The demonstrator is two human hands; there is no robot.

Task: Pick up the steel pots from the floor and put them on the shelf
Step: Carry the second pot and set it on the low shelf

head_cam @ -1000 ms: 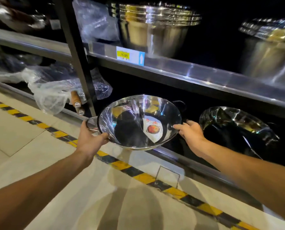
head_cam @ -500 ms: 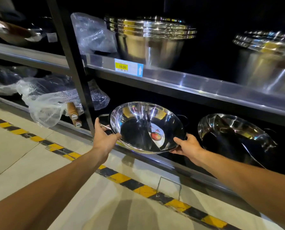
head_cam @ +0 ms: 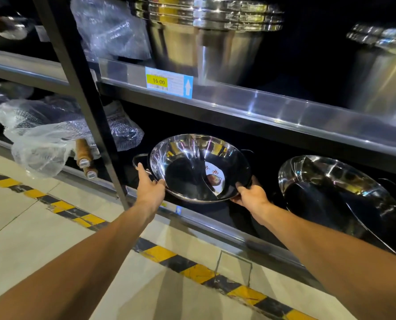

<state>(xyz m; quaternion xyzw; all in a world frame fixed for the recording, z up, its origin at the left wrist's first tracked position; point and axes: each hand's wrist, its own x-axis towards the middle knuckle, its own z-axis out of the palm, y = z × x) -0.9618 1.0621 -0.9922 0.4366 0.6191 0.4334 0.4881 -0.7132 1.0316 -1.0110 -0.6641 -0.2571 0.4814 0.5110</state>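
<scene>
A shiny, shallow steel pot with a curved divider and a round sticker inside is tilted toward me, inside the opening of the bottom shelf. My left hand grips its left rim beside the loop handle. My right hand holds the right rim from below. A second divided steel pot leans on the same shelf to the right, apart from the held one.
A black upright post stands just left of my left hand. Stacked deep steel pots fill the upper shelf above a price tag. Plastic-wrapped pans with wooden handles lie at left. Yellow-black tape runs along the tiled floor.
Both hands have carried the pot forward from over the floor tape into the bottom shelf opening. The grip on both rims is unchanged.
</scene>
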